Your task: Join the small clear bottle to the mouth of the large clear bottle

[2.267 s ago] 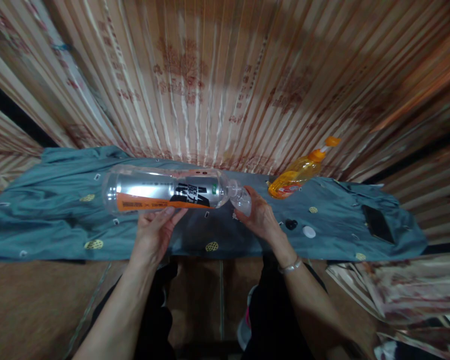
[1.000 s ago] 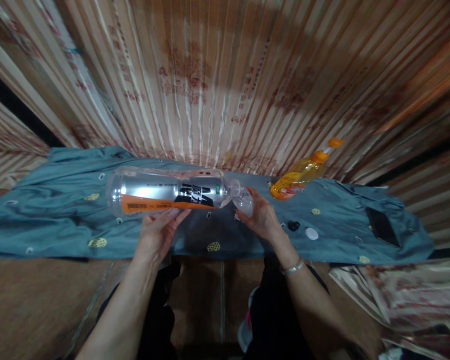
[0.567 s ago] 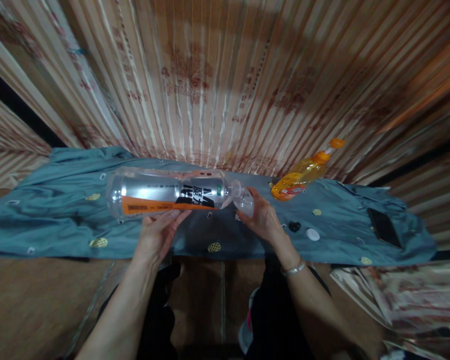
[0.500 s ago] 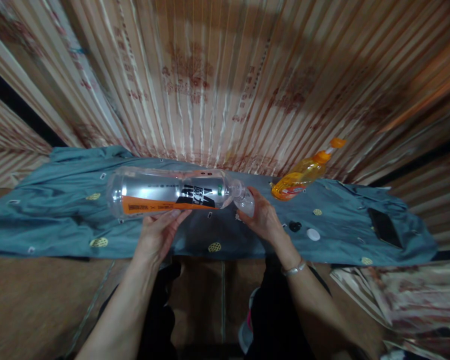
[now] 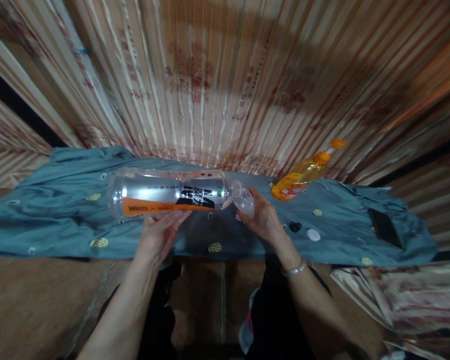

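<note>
A large clear bottle (image 5: 168,192) with a silver and orange label lies on its side in the air, its neck pointing right. My left hand (image 5: 163,232) holds it from below, thumb along the near side. In my right hand (image 5: 260,215) is a small clear container (image 5: 246,202), with its opening against the big bottle's mouth. My right fingers wrap round the far side of this container and are partly hidden. Right of my right hand, an orange pump bottle (image 5: 300,177) with yellow liquid stands on the cloth.
A teal cloth (image 5: 71,220) covers the long narrow surface. On its right part lie a small black item (image 5: 295,226), a white round cap (image 5: 313,235) and a dark phone (image 5: 385,228). A patterned curtain (image 5: 210,80) hangs behind.
</note>
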The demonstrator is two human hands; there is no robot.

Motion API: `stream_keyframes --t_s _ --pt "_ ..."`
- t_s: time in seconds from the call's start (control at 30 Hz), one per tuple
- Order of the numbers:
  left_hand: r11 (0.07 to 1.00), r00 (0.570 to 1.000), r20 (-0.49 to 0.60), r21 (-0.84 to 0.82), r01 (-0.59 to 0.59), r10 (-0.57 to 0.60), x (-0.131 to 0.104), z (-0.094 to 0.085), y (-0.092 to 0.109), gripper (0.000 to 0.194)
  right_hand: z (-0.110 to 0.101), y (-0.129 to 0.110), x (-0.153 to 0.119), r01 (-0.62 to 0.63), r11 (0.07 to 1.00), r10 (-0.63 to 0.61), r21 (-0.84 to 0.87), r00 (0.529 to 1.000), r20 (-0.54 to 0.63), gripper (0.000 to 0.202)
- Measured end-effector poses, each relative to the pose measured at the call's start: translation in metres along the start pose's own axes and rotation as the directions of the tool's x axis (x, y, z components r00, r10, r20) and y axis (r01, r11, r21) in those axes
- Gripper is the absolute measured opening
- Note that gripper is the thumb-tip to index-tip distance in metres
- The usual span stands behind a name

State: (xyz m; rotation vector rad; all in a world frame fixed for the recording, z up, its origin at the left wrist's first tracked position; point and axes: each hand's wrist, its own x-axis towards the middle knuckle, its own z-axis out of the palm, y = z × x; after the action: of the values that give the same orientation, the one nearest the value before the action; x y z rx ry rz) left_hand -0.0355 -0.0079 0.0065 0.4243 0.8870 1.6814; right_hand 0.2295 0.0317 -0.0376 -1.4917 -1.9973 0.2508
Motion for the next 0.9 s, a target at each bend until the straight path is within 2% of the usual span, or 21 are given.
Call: stream_keyframes --t_s 0.3,0.9 --pt "1.000 1.000 0.022 -0.014 -0.004 0.004 -0.0014 0.0023 0.0002 0.038 -0.0007 -0.0015 -0.0003 0.001 1.000 -0.002 -0.015 1.000 -0.011 0.071" --pt "0.998 0.998 0.021 0.009 0.061 -0.061 -0.0009 -0.0001 -0.0058 0.022 -0.0052 -0.0013 -0.0007 -0.015 1.000 0.016 0.027 1.000 -0.020 0.070"
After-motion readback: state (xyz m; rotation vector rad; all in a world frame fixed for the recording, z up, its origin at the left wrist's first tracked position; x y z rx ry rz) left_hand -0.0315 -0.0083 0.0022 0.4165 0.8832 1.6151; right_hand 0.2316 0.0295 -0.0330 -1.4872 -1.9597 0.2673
